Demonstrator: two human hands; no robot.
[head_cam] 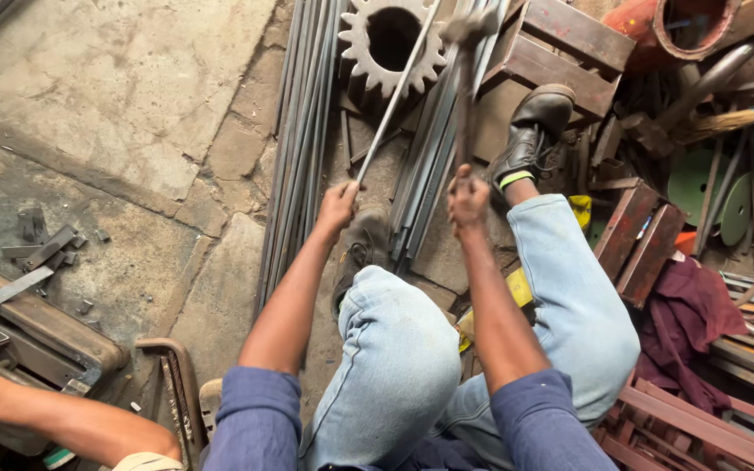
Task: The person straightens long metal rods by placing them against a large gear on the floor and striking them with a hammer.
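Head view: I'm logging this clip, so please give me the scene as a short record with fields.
Left hand: left hand grips a thin steel rod laid across a toothed gear
Right hand: right hand holds a hammer by its handle, head near the gear
Floor: bundled metal rods
Other person: forearm at lower left

Soft even daylight, faint shadows, motion-blurred hammer, wide-angle stretching at edges
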